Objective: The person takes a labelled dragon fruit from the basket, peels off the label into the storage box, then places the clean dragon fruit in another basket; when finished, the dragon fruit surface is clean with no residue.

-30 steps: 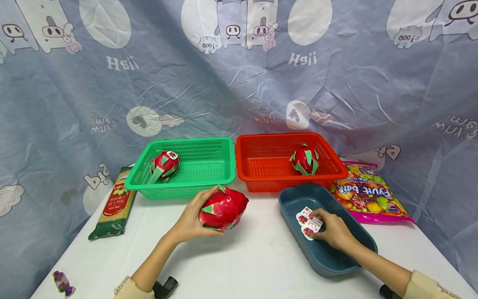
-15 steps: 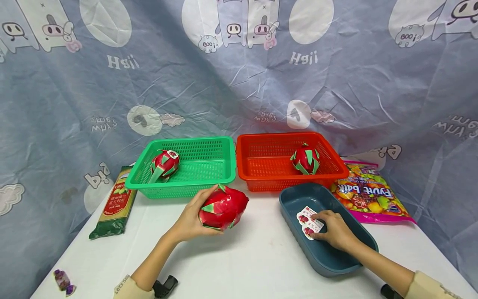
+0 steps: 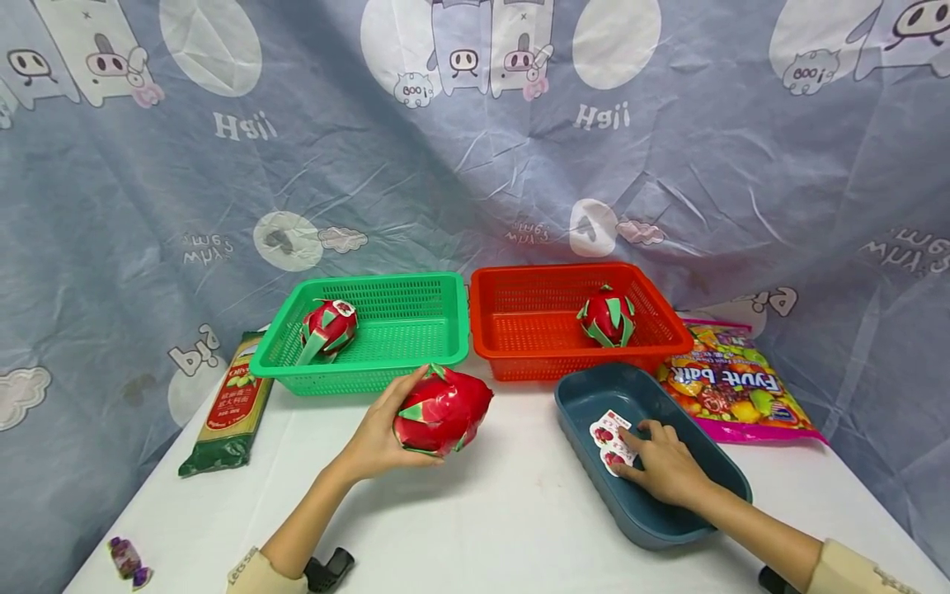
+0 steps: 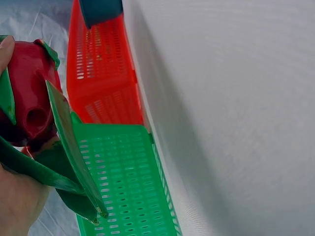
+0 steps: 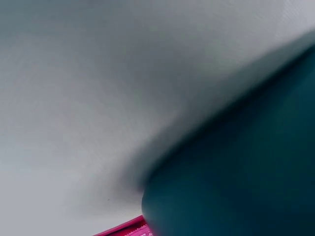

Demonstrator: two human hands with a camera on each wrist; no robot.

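Observation:
A red dragon fruit (image 3: pixel 444 412) with green scales is held up over the table by my left hand (image 3: pixel 378 433), thumb below and fingers behind it. In the left wrist view the dragon fruit (image 4: pixel 30 88) shows its stem end and long green leaf tips. My right hand (image 3: pixel 668 466) reaches down into a dark blue basin (image 3: pixel 571 417). Its thumb and index fingertips, spread apart, touch a small white sheet of stickers (image 3: pixel 604 433) with dragon fruit pictures. The right wrist view shows only the outer wall of the basin (image 5: pixel 236 187), not the fingers.
A green basket (image 3: pixel 371 381) and a red basket (image 3: pixel 519 367) stand behind, each with one dragon fruit inside. A green-ended pasta packet (image 3: pixel 230 404) lies left, a colourful candy bag (image 3: pixel 731 388) right. One purple wrapped candy (image 3: pixel 126 561) lies front left.
My right hand's fingers have shifted slightly on the sticker sheet, the index finger stretching out a little and covering more of its right side. The left hand and dragon fruit stay nearly still.

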